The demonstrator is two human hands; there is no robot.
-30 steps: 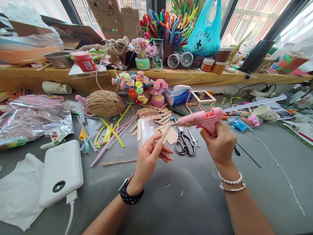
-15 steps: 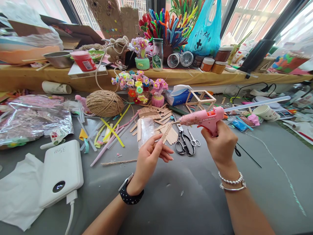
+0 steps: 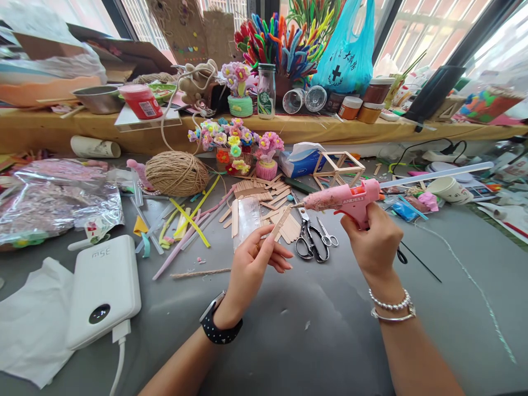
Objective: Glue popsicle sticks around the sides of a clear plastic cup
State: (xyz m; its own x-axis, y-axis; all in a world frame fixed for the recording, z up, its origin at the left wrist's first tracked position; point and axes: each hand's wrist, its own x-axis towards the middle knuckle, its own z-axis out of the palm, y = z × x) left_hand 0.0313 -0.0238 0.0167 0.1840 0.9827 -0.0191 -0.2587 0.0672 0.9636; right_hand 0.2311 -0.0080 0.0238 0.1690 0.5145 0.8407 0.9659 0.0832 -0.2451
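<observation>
My left hand [image 3: 251, 264] pinches a wooden craft stick [image 3: 281, 223] between thumb and fingers, its far end tilted up to the right. My right hand [image 3: 373, 242] grips the handle of a pink glue gun [image 3: 342, 198] with a clear glue stick [image 3: 437, 173] jutting out behind. The gun's nozzle points left and sits a short way up and right of the stick's upper end, apart from it. Below the stick lie more wooden sticks [image 3: 264, 198] and black-handled scissors [image 3: 309, 242].
A ball of twine [image 3: 177, 173], pipe-cleaner flower pots [image 3: 235, 146], a wooden stick frame [image 3: 338, 168] and a tissue pack [image 3: 301, 159] stand behind. A white power bank [image 3: 103, 289] with cable lies at left beside white paper and a foil bag [image 3: 53, 198]. A cluttered shelf runs along the back.
The glue gun has drawn slightly up and to the right, its nozzle leaving the stick's tip. My left hand and the stick have stayed in place.
</observation>
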